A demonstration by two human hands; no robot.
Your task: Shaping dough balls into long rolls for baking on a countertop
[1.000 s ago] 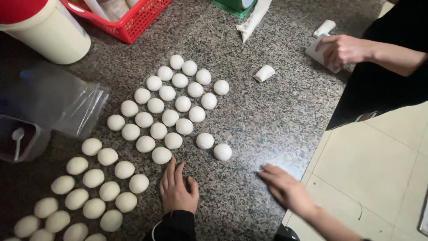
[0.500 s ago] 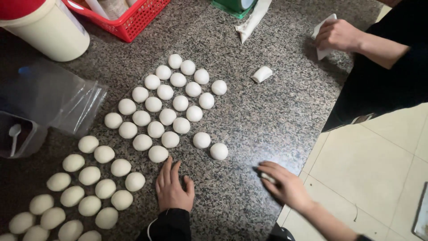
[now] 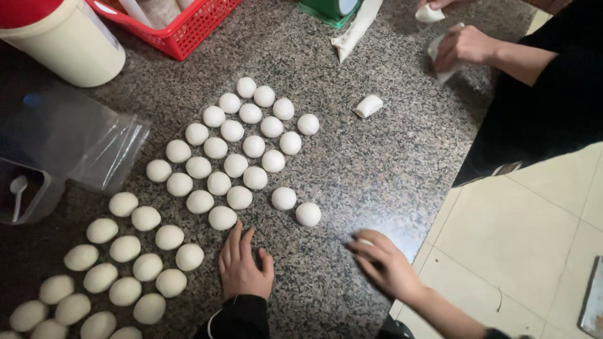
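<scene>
Left hand (image 3: 244, 269) flat, fingers spread, empty, on granite counter (image 3: 389, 163); nearest dough ball (image 3: 222, 218) at 11 o'clock. Right hand (image 3: 386, 263) blurred, small dough piece apparently underneath. Risk: sideways sweep knocking ball rows.

My left hand (image 3: 244, 267) is flat on the tabletop, palm down, fingers together and pointing away from me, dark sleeve at the wrist. Right hand (image 3: 384, 263) sits near the tabletop's right edge, fingers loosely curled and a bit blurred, forearm bare.
</scene>
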